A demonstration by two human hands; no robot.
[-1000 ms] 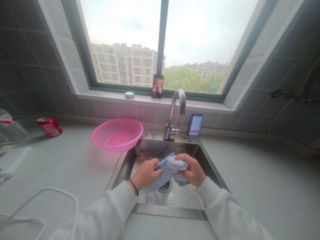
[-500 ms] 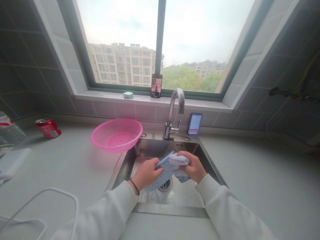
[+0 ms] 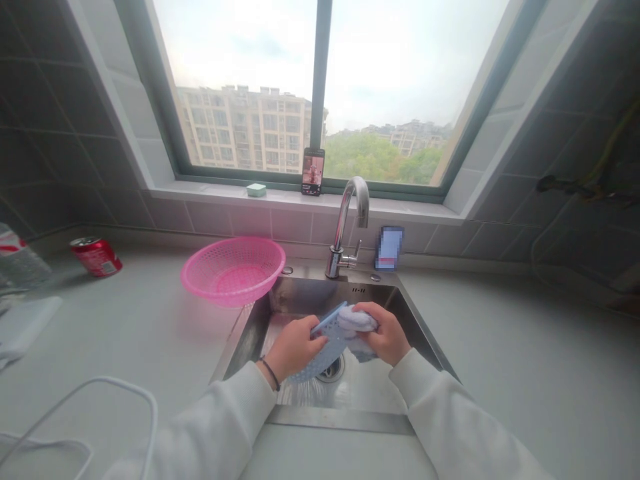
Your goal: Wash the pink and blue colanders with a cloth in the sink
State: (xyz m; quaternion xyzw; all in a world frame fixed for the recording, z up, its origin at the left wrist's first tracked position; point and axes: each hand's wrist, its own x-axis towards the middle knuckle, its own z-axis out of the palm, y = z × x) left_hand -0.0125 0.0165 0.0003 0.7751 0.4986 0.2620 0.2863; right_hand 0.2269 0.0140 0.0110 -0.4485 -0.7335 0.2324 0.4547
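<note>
1. Left hand (image 3: 294, 347) is clenched on the lower-left edge of a flat pale-blue perforated plastic tray (image 3: 326, 344), thumb on top, and holds it over the stainless steel sink basin (image 3: 300, 300), above the round drain (image 3: 330, 371).

2. Right hand (image 3: 386, 335) has its fingers bunched around a crumpled white-and-blue cloth (image 3: 356, 321), pressed against the tray's upper end at about 2 o'clock from the left hand.

3. Tray attitude: tilted, not level. Long axis runs from roughly 7 o'clock to 1 o'clock, with the raised end toward the chrome gooseneck tap (image 3: 349, 220). The perforated face is turned up and toward the right hand.

4. Risks, as judged:
   - The tray is gripped at one end only. Hard pressure from the cloth at the far end could lever it out of the left hand and drop it into the basin.
   - If the plastic is wet, the thumb hold could slip.
   - Thin perforated plastic might flex or crack under uneven rubbing.

5. Surroundings: a pink plastic mesh colander (image 3: 233, 269) overhangs the sink's rim at 11 o'clock. A red drinks can (image 3: 96, 256) lies on its side on the grey counter (image 3: 150, 347), far off at 10 o'clock.
</note>
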